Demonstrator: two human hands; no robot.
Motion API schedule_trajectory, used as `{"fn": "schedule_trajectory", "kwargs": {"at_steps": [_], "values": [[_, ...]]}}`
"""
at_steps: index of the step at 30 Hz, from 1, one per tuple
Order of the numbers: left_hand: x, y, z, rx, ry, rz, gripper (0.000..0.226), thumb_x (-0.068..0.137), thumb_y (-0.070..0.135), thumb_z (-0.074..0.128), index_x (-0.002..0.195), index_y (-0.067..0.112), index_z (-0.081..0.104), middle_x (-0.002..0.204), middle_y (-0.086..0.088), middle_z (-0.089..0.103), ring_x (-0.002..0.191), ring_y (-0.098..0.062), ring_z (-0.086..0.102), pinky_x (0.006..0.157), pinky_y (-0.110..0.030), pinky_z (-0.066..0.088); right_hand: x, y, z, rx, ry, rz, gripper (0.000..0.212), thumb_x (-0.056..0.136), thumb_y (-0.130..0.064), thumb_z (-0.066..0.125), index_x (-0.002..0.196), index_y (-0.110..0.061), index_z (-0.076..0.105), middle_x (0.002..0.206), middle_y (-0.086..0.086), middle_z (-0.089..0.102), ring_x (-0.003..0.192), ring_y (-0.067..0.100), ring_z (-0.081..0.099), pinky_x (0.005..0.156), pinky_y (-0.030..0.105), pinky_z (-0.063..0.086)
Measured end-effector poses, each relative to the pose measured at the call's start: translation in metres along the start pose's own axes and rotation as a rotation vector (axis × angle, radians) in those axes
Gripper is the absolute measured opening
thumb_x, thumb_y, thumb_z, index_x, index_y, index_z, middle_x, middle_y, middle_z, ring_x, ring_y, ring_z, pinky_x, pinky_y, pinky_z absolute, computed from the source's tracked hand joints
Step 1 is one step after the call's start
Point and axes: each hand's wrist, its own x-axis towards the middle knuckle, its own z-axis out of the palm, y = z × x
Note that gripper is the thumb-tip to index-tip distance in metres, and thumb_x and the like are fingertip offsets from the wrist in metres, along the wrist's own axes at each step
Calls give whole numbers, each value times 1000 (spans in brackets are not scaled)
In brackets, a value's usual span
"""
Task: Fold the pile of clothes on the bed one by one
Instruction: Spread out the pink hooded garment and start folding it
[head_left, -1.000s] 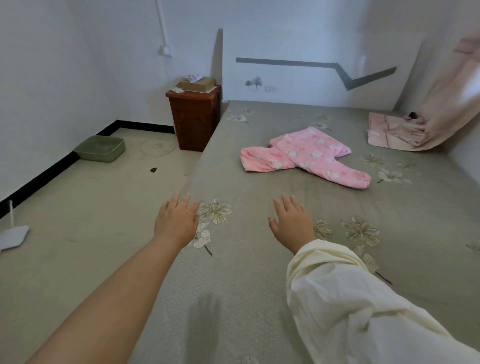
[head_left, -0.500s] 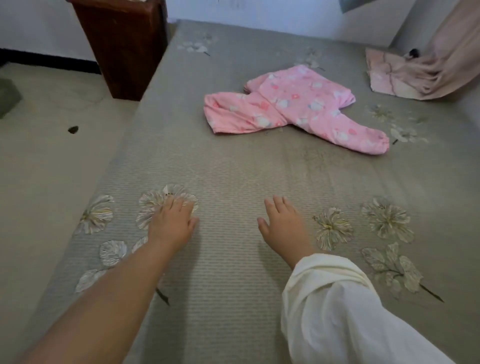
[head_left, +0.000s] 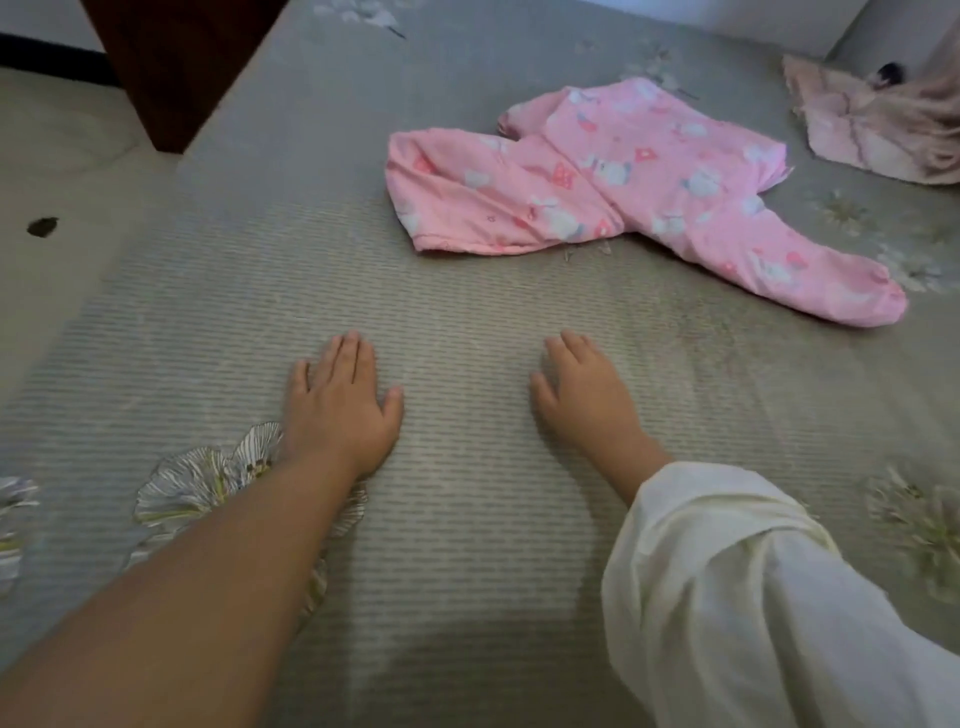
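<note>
A pink printed garment (head_left: 623, 192) lies spread and rumpled on the grey-green bed (head_left: 467, 322), one leg trailing toward the right. My left hand (head_left: 340, 402) rests flat on the bed cover with straight fingers, well short of the garment. My right hand (head_left: 584, 402), coming out of a cream sleeve, also lies palm down on the cover, a hand's width below the garment's lower edge. Neither hand holds anything.
A pale pink cloth (head_left: 883, 124) is bunched at the far right of the bed by the wall. A dark wooden cabinet (head_left: 171, 67) stands against the bed's left edge. The floor (head_left: 57, 171) lies to the left, with a small dark spot on it.
The camera has tilted down and moved forward over the bed, so the garment looks closer. Both hands have slid forward on the cover and stay flat.
</note>
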Motion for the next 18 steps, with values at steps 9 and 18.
{"fn": "schedule_trajectory", "kwargs": {"at_steps": [9,18], "values": [[11,-2,3,-61,31,-21,64,95,45,16,146,11,-4,155,-1,-8,141,-12,-11,113,-38,-9,117,-10,0,-158,-5,7,35,91,-6,37,123,5,44,153,18,5,141,33,5,111,41,18],[10,-2,6,-72,55,-30,66,93,48,14,145,14,-8,155,0,-11,140,-11,-14,111,-36,-12,154,0,6,-160,24,48,41,86,-2,37,126,4,46,146,9,30,136,23,23,111,42,14]]}}
